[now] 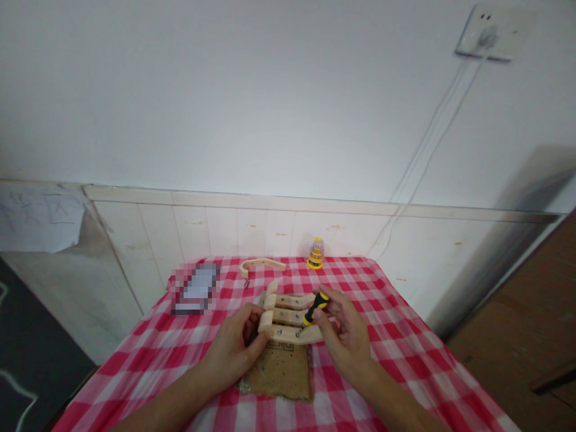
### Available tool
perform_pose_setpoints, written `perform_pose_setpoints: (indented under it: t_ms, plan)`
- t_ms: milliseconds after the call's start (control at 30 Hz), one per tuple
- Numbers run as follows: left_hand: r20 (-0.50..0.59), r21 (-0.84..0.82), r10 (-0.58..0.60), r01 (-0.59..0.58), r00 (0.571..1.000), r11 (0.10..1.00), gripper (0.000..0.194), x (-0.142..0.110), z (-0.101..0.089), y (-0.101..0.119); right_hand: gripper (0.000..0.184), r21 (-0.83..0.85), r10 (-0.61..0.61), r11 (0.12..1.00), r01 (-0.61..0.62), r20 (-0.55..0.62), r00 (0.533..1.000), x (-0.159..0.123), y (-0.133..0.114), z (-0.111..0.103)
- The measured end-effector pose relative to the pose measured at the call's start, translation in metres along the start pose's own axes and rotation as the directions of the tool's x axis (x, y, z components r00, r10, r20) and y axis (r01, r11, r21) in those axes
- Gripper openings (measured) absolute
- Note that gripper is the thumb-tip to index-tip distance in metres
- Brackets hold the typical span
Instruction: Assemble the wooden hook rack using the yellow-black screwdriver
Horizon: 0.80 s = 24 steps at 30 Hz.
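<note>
In front of me lies a pale wooden piece (289, 334) made of several curved slats, with screws set in them. My left hand (243, 342) pinches its left end between thumb and fingers. A yellow and black screwdriver (316, 307) is held in my right hand (344, 327), tilted, its tip down at a screw (297, 335) on the nearest slat. Another screw (279, 332) sits further left in that slat. Beneath the wood is a brown cardboard sheet (288, 375) with dark printed lines and small holes.
A loose curved wooden slat (265, 262) lies at the back, with small screws (246, 282) near it. A clear and yellow screwdriver-bit case (315, 253) stands by the wall. The phone (197, 289) is at the left on the red-checked tablecloth (360, 282). Cables (432, 138) hang from a wall socket.
</note>
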<state>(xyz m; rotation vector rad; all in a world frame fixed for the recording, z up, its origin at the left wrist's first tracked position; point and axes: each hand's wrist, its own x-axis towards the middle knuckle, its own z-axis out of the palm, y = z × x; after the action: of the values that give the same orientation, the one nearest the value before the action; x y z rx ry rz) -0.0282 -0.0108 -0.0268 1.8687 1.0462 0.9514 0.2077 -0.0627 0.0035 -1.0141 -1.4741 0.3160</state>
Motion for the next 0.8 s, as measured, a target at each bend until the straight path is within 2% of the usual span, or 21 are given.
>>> perform_pose_setpoints:
  t_ms: [400, 600, 800]
  plan:
    - [0.022, -0.044, 0.014, -0.013, 1.000, 0.999, 0.034, -0.0013, -0.0028, 0.0037, 0.028, -0.065, -0.016, 0.998, 0.012, -0.050, 0.999, 0.0018, -0.0008, -0.0005]
    - [0.029, -0.032, 0.013, -0.012, 0.999, 0.999, 0.028, -0.0014, -0.0034, 0.0062, 0.026, -0.072, -0.030, 0.997, 0.025, -0.066, 0.997, 0.0030, -0.0035, -0.0006]
    - [0.048, -0.014, 0.000, 0.001, 0.999, 1.000, 0.022, -0.0014, -0.0032, 0.0045, 0.026, -0.057, 0.015, 0.998, -0.019, -0.063, 0.998, 0.0002, -0.0002, 0.0003]
